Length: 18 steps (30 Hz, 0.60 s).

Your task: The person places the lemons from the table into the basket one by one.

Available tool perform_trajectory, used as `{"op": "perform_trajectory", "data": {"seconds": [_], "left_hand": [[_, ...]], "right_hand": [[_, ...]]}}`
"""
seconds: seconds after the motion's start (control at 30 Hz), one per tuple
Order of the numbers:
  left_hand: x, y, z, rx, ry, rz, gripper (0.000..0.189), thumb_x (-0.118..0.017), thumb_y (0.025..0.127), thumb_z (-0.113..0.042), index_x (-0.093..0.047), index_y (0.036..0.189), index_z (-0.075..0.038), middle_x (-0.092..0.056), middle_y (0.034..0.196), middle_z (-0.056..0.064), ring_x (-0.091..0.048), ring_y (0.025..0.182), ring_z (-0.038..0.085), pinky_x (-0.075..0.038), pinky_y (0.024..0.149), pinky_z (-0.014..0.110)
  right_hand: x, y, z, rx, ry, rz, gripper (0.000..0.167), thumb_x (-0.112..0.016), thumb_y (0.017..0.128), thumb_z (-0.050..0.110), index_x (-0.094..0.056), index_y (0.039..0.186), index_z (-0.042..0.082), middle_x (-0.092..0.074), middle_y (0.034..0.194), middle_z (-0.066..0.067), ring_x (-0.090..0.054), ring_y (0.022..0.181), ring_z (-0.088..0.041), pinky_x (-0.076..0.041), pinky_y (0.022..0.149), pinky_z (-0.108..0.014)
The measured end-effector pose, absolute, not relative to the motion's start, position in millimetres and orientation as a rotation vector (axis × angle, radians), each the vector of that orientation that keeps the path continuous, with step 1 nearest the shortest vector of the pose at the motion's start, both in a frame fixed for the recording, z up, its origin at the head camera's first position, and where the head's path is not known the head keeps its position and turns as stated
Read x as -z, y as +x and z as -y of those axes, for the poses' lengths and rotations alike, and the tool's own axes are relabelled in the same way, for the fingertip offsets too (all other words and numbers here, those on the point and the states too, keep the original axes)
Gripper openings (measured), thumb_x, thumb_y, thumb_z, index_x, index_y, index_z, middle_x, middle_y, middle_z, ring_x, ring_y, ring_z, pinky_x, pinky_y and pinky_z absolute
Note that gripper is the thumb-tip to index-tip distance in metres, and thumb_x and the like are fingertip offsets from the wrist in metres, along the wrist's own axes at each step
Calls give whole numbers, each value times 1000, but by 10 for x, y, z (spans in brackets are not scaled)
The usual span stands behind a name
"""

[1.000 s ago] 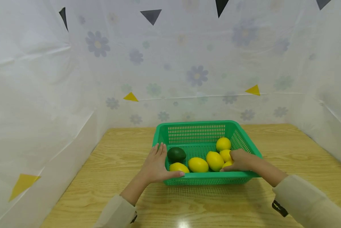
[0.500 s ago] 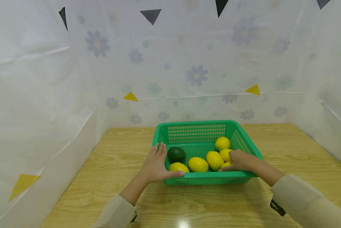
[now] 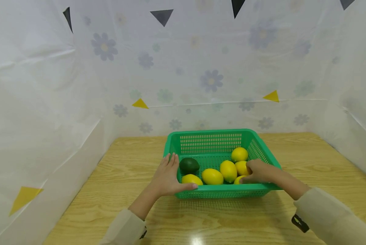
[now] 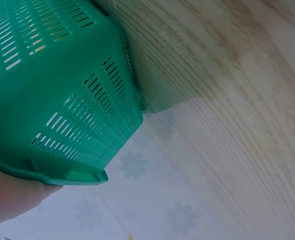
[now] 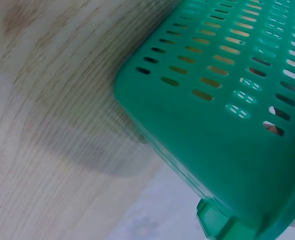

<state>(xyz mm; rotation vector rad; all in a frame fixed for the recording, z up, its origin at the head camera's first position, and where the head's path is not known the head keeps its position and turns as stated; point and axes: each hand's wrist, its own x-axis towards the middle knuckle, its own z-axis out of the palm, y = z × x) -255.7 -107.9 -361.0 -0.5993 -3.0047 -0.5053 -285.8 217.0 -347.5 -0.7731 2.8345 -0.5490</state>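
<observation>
A green plastic basket [image 3: 213,191] holds several yellow lemons and one dark green avocado [image 3: 189,165]. My left hand [image 3: 168,180] rests on the basket's left side, fingers straight and thumb along the front rim. Close to it lie the avocado and a lemon [image 3: 192,179]. Inside the front right corner, my right hand [image 3: 259,173] curls over a lemon [image 3: 238,180], with the thumb against it; its other fingers are largely hidden. An upright lemon [image 3: 228,171] and another lemon [image 3: 241,167] crowd beside that hand. Both wrist views mostly show the basket's slotted outer walls.
The basket stands on a wood-grain table [image 3: 115,204]. A further lemon [image 3: 239,154] lies toward the back right, and one lemon [image 3: 212,177] at front centre. White flower-printed sheeting [image 3: 183,75] encloses the table at the back and both sides.
Beside my right hand, one lemon has turned more upright and shifted slightly left; the front lemon has also moved a little left. My left hand and the basket have stayed put.
</observation>
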Motion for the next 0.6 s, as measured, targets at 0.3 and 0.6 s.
{"op": "perform_trajectory", "data": {"seconds": [0.3,0.6], "left_hand": [[3609,-2548,1085,510,-608,2985,128,-26,63,-94,-12,147,2,-11,154,21,-5,143,38,-12,117,51],[3625,-2538,1096,551,-612,2940,107,-43,80,-75,-14,147,2,-10,154,19,-6,144,35,-9,118,48]], "right_hand": [[3408,-2826,-2254,618,-896,-3072,21,-67,85,22,-59,83,3,-59,73,-1,-50,62,-8,-43,55,-22],[3428,-2775,-2385,717,-919,-3265,22,-66,86,14,-63,101,-1,-67,95,-15,-63,87,-31,-54,73,-44]]}}
